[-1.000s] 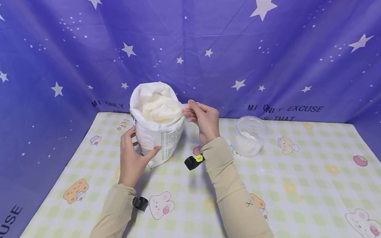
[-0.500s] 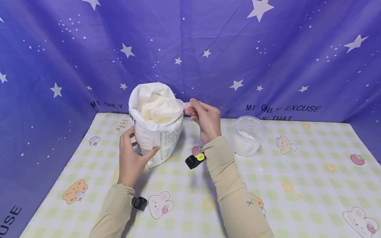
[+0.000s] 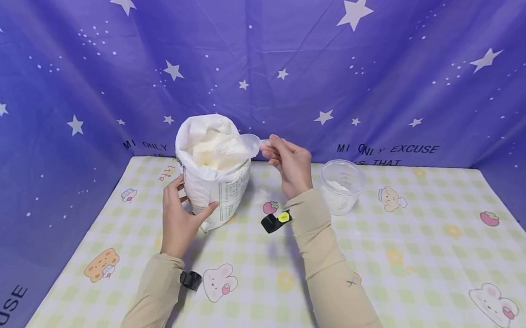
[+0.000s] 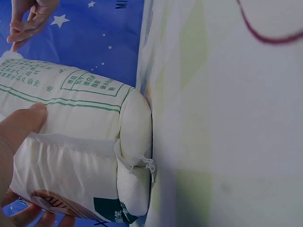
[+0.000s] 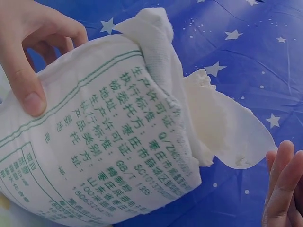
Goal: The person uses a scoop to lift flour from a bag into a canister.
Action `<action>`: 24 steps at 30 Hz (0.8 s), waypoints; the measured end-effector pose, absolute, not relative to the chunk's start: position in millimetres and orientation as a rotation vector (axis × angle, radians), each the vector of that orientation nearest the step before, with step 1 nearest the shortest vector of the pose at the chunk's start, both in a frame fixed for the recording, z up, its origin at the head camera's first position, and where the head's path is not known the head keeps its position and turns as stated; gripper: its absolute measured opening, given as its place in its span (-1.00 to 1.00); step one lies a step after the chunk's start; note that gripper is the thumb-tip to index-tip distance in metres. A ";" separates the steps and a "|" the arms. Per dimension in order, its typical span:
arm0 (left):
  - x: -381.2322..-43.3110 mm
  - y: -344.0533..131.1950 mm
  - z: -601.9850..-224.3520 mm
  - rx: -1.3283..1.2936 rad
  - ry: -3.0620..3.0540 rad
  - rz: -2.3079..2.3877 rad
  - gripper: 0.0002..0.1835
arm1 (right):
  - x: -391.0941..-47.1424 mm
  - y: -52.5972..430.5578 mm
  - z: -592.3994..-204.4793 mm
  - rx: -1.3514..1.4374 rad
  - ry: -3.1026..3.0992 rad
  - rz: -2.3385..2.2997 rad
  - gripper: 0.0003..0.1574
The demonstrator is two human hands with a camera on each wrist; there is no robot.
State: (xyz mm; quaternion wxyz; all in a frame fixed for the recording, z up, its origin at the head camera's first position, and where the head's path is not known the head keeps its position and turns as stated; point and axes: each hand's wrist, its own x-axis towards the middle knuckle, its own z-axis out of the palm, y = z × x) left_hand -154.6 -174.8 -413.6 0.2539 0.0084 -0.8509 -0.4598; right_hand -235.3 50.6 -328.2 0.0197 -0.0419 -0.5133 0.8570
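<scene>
Pinching scoop (image 3: 248,144) over rim of bag (image 3: 212,187), right hand (image 3: 292,169); my left hand (image 3: 179,223) grips bag's side. Tablecloth (image 3: 257,297) between bag and tub (image 3: 340,203); left wrist view alone shows dark-green patch (image 4: 109,208).

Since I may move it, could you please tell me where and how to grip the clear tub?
Probably grip the tub around its sides, from the right: it is round and upright, with the bag and right hand to its left.

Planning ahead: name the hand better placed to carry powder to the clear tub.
Probably the right hand: it holds the scoop and is nearer the clear tub, while the left hand grips the bag.
</scene>
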 end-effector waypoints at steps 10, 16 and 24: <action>-155.0 -176.4 -414.1 0.028 -2.311 -1.239 0.03 | -230.7 71.0 -325.9 -0.136 -1.584 2.644 -0.78; -154.3 -177.0 -415.7 0.025 -2.304 -1.243 0.02 | -228.0 84.7 -325.3 -0.170 -1.549 2.665 -0.74; -154.5 -174.2 -414.8 0.028 -2.308 -1.241 0.02 | -224.4 107.7 -324.5 -0.189 -1.492 2.665 -0.79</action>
